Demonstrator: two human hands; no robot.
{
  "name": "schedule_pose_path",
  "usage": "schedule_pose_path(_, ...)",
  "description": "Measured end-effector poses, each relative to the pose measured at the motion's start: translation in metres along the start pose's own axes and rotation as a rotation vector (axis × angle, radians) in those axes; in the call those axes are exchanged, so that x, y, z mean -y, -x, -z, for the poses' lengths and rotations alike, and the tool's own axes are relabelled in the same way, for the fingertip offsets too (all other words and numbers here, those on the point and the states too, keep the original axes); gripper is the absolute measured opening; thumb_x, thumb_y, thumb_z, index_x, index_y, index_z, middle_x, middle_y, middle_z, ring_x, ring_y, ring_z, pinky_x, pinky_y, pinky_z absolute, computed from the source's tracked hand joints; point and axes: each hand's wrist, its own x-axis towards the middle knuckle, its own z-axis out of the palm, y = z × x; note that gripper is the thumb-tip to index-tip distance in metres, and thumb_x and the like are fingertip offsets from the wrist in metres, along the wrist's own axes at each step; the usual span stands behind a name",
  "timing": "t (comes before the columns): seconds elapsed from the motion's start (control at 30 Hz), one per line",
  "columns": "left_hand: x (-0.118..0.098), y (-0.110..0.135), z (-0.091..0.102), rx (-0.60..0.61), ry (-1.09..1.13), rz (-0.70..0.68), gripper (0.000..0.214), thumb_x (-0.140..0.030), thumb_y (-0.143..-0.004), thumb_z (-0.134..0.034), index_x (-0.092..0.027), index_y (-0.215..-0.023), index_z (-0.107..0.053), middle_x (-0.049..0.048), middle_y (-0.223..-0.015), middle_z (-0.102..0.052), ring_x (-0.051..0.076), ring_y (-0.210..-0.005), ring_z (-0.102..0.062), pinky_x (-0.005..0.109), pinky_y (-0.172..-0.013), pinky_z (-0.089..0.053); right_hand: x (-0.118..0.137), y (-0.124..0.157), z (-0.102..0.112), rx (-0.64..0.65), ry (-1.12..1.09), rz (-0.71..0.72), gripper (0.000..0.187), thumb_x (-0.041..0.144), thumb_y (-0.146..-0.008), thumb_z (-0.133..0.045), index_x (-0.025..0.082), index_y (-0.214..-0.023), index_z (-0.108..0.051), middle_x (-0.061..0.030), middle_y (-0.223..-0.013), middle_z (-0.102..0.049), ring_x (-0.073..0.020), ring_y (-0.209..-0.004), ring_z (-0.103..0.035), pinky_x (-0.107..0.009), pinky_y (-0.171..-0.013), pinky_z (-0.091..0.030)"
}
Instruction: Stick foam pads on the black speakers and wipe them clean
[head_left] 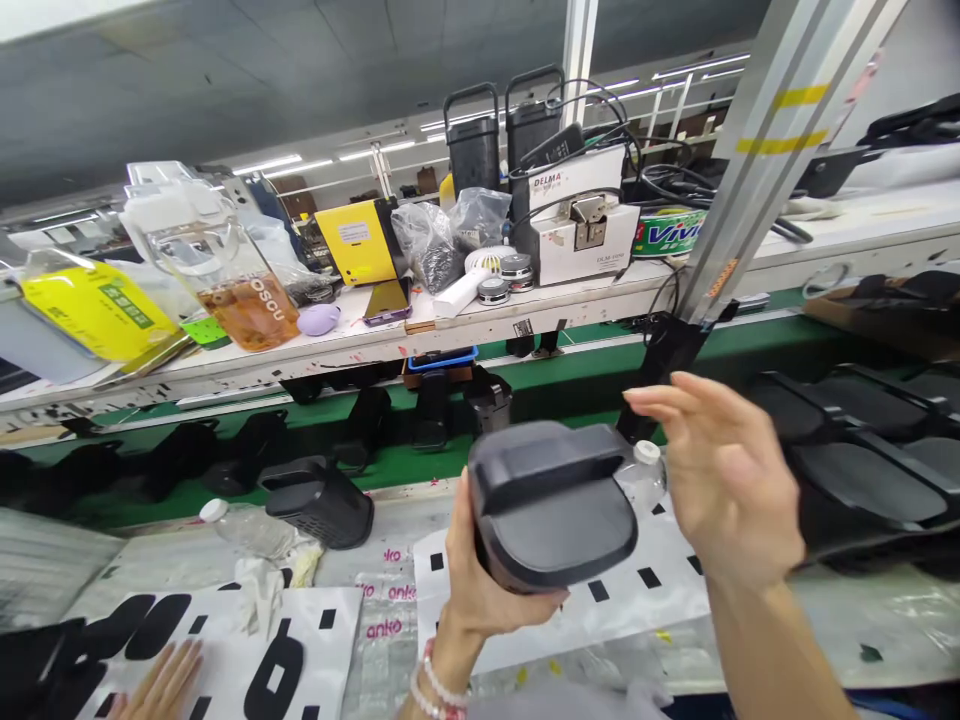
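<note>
Shelf (pixel 615 290) holds a DELMA machine (pixel 577 225); left hand (pixel 480 585) grips black plastic housing (pixel 551 505).

small plastic bin (pixel 551 505) in left hand (pixel 480 590) | right hand (pixel 727 480) just beside it | conveyor belt (pixel 390 470) behind | shelf (pixel 525 305) beyond belt | Delma machine (pixel 577 225) on shelf

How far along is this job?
Looks done: black plastic housings sit along the green conveyor belt. In hand: one housing in the left hand, the right hand open beside it. Remaining: more housings lie at right, their state unclear.
</note>
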Motion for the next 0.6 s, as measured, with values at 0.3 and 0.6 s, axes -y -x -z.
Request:
schedule_pose_path(0.3, -0.019, -0.006, 0.001, -0.026, 0.193, 0.173, 0.077, -0.054, -0.067, -0.077, -0.022, -0.132, -0.052, 0.0133, -0.123, -0.066, 0.034, -0.111, -0.063, 0.046, -0.095, -0.051, -0.040, 0.069, 0.003, 0.571, 0.157, -0.388, 0.068, 0.047, -0.092, -0.055, 0.041, -0.152, -0.025, -0.0011, -0.160, -0.027, -0.0272, -0.143, -0.031, -0.048, -0.118, -0.026)
schedule_pose_path(0.6, -0.012, -0.009, 0.003, 0.007, 0.309, 0.182, 0.067, -0.049, -0.070, -0.076, -0.020, -0.127, -0.056, 0.0089, -0.117, -0.069, 0.028, -0.104, -0.066, 0.037, -0.090, -0.053, -0.042, 0.082, -0.005, 0.512, 0.226, -0.378, 0.062, 0.043, -0.096, -0.049, 0.039, -0.153, -0.023, -0.0021, -0.160, -0.027, -0.0273, -0.143, -0.030, -0.053, -0.120, -0.021)
